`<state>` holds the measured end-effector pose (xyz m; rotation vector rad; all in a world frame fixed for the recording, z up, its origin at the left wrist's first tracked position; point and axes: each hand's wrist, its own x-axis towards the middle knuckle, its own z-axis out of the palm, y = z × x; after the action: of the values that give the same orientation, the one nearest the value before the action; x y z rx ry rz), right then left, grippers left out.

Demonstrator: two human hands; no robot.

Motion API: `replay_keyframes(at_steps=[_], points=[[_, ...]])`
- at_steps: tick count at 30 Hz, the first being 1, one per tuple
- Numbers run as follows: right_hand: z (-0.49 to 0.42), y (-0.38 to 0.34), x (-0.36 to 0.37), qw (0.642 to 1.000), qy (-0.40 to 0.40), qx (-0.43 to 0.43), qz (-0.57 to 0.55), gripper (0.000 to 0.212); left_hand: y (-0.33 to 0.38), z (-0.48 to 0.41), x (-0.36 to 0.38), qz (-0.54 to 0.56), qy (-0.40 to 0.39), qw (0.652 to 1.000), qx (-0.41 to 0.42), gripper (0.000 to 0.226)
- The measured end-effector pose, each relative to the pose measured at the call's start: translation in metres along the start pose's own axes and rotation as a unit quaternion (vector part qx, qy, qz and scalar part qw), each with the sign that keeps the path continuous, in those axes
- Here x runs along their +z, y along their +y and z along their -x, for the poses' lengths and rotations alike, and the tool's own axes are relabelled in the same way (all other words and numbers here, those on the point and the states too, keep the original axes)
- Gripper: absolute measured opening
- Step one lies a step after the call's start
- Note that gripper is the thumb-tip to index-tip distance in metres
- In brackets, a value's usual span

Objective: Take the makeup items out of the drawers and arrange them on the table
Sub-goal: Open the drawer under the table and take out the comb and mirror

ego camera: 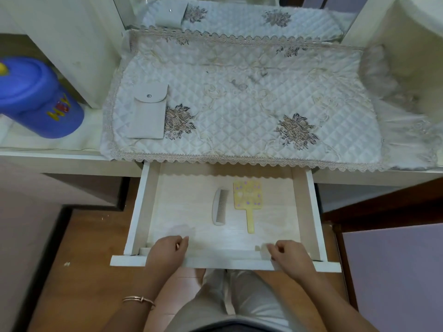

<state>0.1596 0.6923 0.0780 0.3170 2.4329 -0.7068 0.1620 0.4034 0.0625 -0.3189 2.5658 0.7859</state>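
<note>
A pale wooden drawer [143,207] stands pulled out below the table. Inside it lie a white comb [221,207] and, just right of it, a yellow hand mirror [248,200] with purple dots, its handle pointing toward me. My left hand [166,251] grips the drawer's front panel at the left. My right hand [288,256] grips the same panel at the right. On the table's quilted cloth [239,111], a grey snap pouch [148,113] lies at the left.
A blue plastic container [38,97] stands on the shelf to the left. A mirror [239,13] rises behind the table and reflects the cloth and pouch. White cabinet walls flank the table on both sides. My legs are under the drawer.
</note>
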Motion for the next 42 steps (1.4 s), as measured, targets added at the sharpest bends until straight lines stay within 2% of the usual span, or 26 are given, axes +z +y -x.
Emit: replay_keyframes(at_steps=[5, 9, 12, 14, 16, 19, 23, 29, 31, 34, 36, 38, 42], points=[[0.015, 0.002, 0.011, 1.000, 0.000, -0.015, 0.020, 0.049, -0.009, 0.013, 0.012, -0.015, 0.012, 0.999, -0.031, 0.039], [0.018, 0.006, 0.015, 0.997, -0.019, -0.007, 0.075, 0.051, -0.010, 0.018, 0.018, -0.057, -0.020, 0.997, -0.051, 0.039], [0.004, 0.004, 0.012, 0.996, -0.054, 0.014, 0.068, 0.050, 0.005, 0.005, 0.018, -0.064, -0.044, 0.996, -0.049, 0.042], [-0.011, -0.003, 0.012, 0.997, -0.069, 0.030, 0.013, 0.033, 0.022, -0.010, 0.021, -0.042, -0.055, 0.997, -0.037, 0.035], [-0.029, -0.012, 0.014, 0.997, -0.048, 0.046, -0.047, 0.012, 0.040, -0.029, 0.027, 0.003, -0.052, 0.998, -0.034, 0.018], [-0.052, -0.026, 0.026, 0.991, -0.018, 0.092, -0.093, 0.022, 0.061, -0.053, 0.043, 0.044, -0.055, 0.996, -0.062, 0.038], [-0.072, -0.039, 0.044, 0.982, 0.006, 0.164, -0.088, 0.035, 0.074, -0.071, 0.065, 0.042, -0.044, 0.990, -0.124, 0.054], [-0.077, -0.043, 0.060, 0.973, 0.056, 0.197, -0.110, 0.029, 0.076, -0.076, 0.080, 0.047, -0.025, 0.990, -0.128, 0.054], [-0.076, -0.043, 0.058, 0.970, 0.053, 0.197, -0.133, 0.032, 0.074, -0.078, 0.080, 0.065, -0.025, 0.988, -0.137, 0.047], [-0.076, -0.044, 0.054, 0.970, 0.031, 0.167, -0.176, 0.019, 0.073, -0.078, 0.072, 0.119, -0.034, 0.982, -0.144, 0.028], [-0.073, -0.045, 0.045, 0.958, 0.013, 0.158, -0.239, 0.026, 0.073, -0.073, 0.062, 0.164, -0.030, 0.977, -0.132, 0.016], [-0.068, -0.046, 0.031, 0.944, -0.002, 0.141, -0.297, 0.021, 0.073, -0.065, 0.045, 0.227, -0.021, 0.965, -0.129, 0.009], [-0.051, -0.045, -0.003, 0.947, -0.055, 0.056, -0.310, 0.019, 0.074, -0.049, 0.006, 0.329, -0.010, 0.939, -0.101, 0.017]])
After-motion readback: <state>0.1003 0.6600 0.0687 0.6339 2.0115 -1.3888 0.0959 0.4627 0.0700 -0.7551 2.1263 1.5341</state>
